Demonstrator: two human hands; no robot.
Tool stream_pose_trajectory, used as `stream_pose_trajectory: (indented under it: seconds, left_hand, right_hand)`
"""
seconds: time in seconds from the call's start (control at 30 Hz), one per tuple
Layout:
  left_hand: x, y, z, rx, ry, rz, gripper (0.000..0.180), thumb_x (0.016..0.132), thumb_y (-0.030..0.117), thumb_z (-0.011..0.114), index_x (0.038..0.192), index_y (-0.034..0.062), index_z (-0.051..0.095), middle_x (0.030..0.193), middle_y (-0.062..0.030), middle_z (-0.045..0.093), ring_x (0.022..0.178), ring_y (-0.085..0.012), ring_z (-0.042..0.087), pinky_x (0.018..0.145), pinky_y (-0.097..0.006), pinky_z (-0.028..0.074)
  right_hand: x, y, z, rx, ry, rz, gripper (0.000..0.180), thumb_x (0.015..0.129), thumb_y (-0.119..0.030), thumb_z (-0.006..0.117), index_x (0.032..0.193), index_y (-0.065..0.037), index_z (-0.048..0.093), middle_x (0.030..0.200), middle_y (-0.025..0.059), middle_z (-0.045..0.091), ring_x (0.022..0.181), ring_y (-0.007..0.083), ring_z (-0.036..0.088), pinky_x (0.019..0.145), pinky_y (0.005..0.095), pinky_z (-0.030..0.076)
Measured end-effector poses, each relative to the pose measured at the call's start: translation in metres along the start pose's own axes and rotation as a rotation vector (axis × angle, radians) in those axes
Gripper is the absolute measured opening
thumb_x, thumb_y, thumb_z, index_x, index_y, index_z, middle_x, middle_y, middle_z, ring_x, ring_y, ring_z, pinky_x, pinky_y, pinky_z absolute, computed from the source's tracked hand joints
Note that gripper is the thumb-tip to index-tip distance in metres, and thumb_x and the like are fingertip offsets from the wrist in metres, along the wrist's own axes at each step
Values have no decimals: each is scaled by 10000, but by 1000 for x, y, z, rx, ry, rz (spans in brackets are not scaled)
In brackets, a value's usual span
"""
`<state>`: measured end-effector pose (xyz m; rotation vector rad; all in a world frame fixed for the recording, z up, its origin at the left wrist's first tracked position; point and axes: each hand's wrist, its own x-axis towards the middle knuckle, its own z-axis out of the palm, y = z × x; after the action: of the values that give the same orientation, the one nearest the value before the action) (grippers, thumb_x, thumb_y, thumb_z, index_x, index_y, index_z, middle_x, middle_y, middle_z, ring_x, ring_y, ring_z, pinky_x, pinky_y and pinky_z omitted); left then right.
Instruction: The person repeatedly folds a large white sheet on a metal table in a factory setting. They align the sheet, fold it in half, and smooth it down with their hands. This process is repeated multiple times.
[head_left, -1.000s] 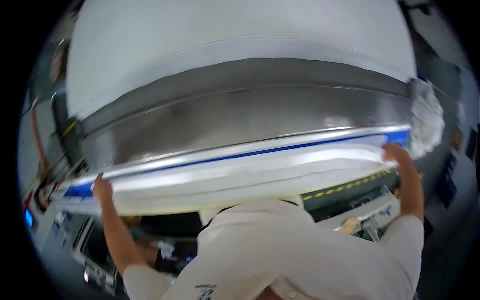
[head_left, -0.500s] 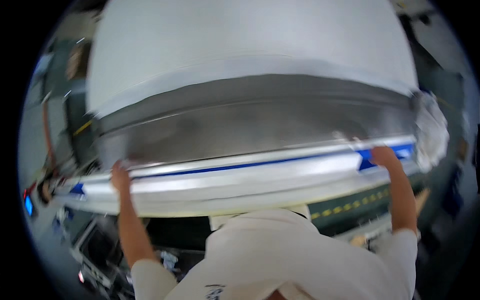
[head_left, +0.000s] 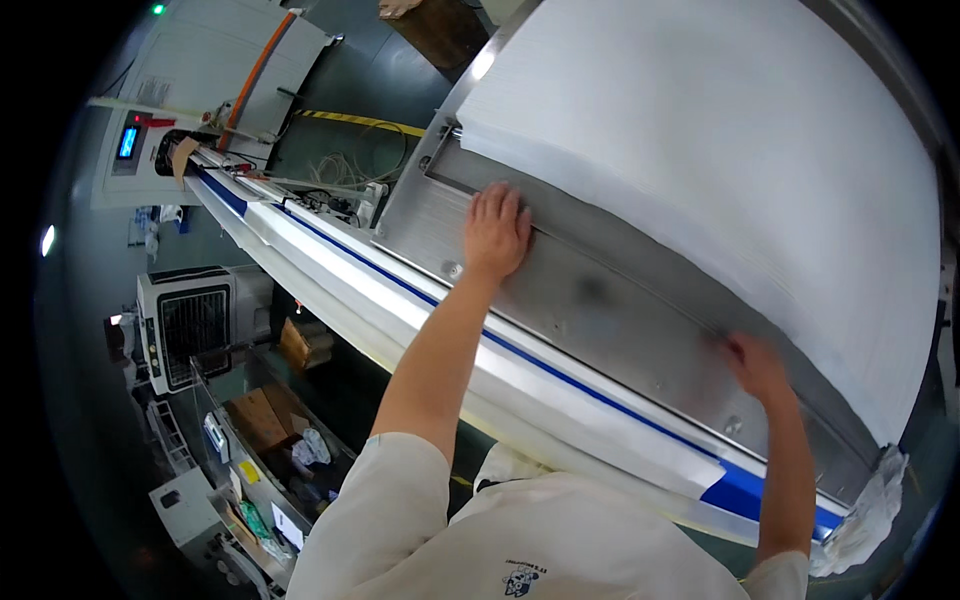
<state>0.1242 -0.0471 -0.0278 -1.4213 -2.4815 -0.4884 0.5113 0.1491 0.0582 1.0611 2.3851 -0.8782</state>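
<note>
1. A workshop with a dark floor [head_left: 380, 70] holds a long cutting desk [head_left: 560, 300].
2. White cloth [head_left: 720, 150] lies spread on it, its edge just past the hands.
3. Left hand [head_left: 495, 232] lies flat and open on the metal; right hand [head_left: 755, 365] is blurred, so I cannot tell.
4. They look busy smoothing; next calls for an even push.
5. The blue-striped rail [head_left: 560, 375] marks the near edge.

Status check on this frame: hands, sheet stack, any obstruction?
Left hand flat on metal plate. Right hand at white sheet stack edge. Nothing between them.
</note>
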Motion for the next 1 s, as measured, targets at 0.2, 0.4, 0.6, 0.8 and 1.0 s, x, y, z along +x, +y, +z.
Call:
stream_pose_trajectory:
  seconds: [0.2, 0.4, 0.6, 0.8, 1.0]
  left_hand:
    - [7, 2, 4, -124, 4, -56, 349, 845, 214, 535, 1158, 62, 525, 1224, -120, 504, 1175, -293, 453, 1025, -443, 307]
    - [10, 0, 2, -151, -46, -97, 356, 831, 210, 547, 1155, 63, 526, 1231, -118, 496, 1176, -288, 452, 1028, -443, 305]
    - [13, -1, 4, -179, -67, -127, 364, 823, 204, 552, 1158, 64, 524, 1231, -123, 493, 1177, -288, 450, 1038, -445, 291]
    - [16, -5, 3, -240, -59, -138, 384, 817, 185, 551, 1177, 59, 508, 1234, -134, 487, 1188, -309, 434, 1030, -456, 287]
    - [71, -41, 6, -164, 143, -108, 446, 809, 159, 539, 1239, 62, 468, 1285, -131, 456, 1208, -323, 415, 1023, -459, 283]
  right_hand:
    - [162, -184, -31, 131, 177, -394, 192, 838, -234, 531, 823, -51, 587, 788, 121, 624, 749, 315, 593, 670, 413, 461]
    - [282, -283, -37, 238, 293, -596, 187, 816, -200, 594, 867, -21, 609, 781, 99, 652, 709, 202, 616, 663, 312, 480]
    - [322, -303, -38, 165, 327, -531, 201, 800, -226, 605, 858, -37, 640, 795, 78, 666, 724, 194, 623, 675, 311, 487]
    - [320, -304, -37, 172, 390, -491, 176, 764, -247, 591, 818, -95, 661, 785, 88, 663, 739, 287, 624, 690, 375, 499]
    - [322, -297, -34, 145, 458, -499, 172, 772, -274, 595, 816, -123, 665, 770, 58, 666, 731, 273, 627, 685, 381, 502]
